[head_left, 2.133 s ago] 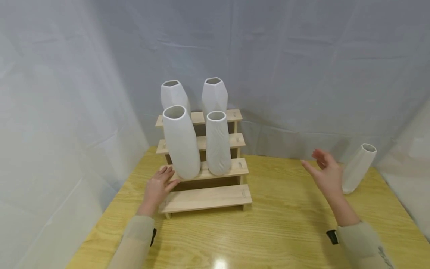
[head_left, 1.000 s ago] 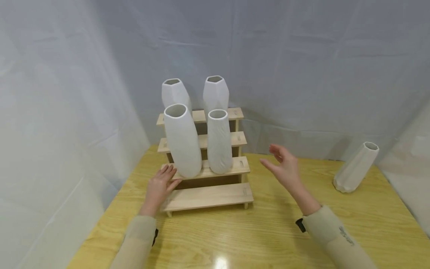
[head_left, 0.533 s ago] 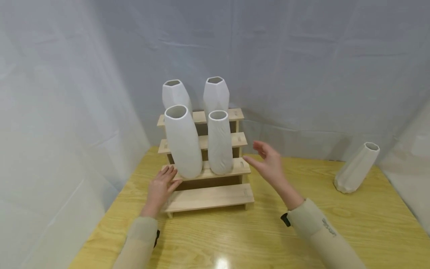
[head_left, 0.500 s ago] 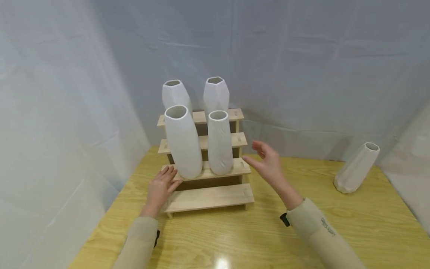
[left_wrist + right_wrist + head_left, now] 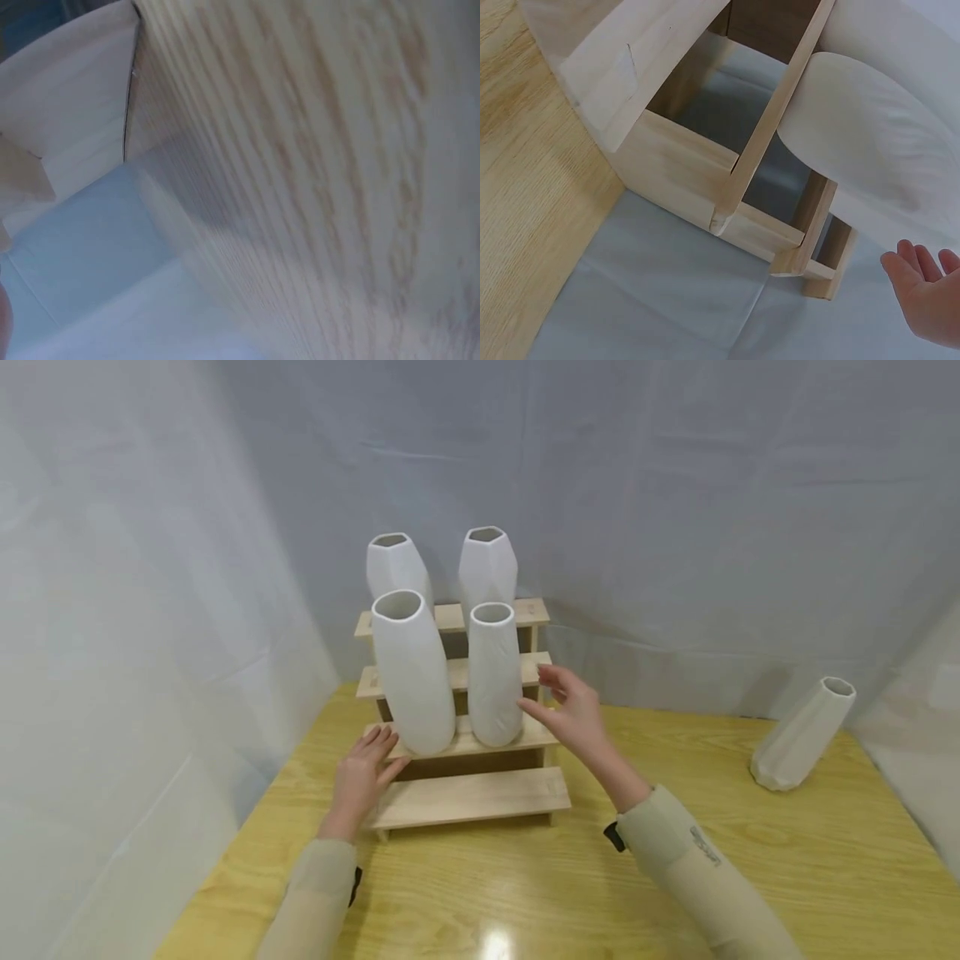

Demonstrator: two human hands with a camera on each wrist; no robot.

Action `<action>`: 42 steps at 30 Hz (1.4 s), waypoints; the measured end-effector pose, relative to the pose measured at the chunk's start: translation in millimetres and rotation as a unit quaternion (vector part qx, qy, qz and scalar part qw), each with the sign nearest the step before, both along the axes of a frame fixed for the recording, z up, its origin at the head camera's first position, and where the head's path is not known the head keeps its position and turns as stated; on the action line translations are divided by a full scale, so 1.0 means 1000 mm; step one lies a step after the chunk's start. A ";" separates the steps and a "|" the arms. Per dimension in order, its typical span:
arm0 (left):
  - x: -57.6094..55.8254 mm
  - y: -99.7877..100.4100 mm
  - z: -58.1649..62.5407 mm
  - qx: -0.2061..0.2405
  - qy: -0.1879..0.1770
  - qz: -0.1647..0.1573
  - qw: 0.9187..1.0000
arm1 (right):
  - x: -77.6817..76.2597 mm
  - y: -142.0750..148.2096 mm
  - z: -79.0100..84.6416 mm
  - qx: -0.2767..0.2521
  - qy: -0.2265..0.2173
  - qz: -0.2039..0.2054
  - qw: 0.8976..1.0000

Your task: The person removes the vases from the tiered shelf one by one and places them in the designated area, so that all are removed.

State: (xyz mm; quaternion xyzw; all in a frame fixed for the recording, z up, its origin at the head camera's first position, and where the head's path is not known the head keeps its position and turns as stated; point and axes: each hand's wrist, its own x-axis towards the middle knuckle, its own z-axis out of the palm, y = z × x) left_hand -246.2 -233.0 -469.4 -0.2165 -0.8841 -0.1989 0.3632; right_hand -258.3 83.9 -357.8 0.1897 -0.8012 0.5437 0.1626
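In the head view, a stepped wooden display stand (image 5: 468,797) holds several white vases. My left hand (image 5: 360,777) rests at the left end of its second step from the bottom, fingers extended over the board and thumb spread along the front edge. Beside the slim textured vase (image 5: 495,681) is my right hand (image 5: 573,710), thumb and fingers apart and gently bent. The thumb tip lies close to the vase's right side; the right wrist view shows a gap between the hand (image 5: 930,296) and the vase (image 5: 877,135). A wider smooth vase (image 5: 416,685) stands left of it.
Two faceted vases, a left one (image 5: 397,568) and a right one (image 5: 487,564), stand on the top step. A ribbed vase (image 5: 798,739) stands apart on the wooden table (image 5: 675,860) at the right. Pale cloth (image 5: 660,527) hangs behind and at both sides.
My right hand has moved left from near the ribbed vase to beside the slim textured vase. My left hand has stayed on the stand. The vases appear unmoved apart from slight camera shift.
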 end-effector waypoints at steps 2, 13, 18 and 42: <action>0.000 0.001 0.000 0.003 0.002 0.000 1.000 | -0.001 -0.003 0.001 0.003 -0.005 0.002 1.000; 0.001 0.000 -0.001 0.008 0.003 -0.001 1.000 | -0.010 -0.016 0.007 0.001 -0.008 -0.007 1.000; 0.000 0.000 0.000 0.010 0.000 0.005 1.000 | -0.013 -0.021 0.009 0.006 -0.006 -0.013 1.000; 0.003 0.001 0.000 0.015 0.012 0.000 1.000 | -0.022 -0.037 0.013 0.000 -0.068 0.016 0.998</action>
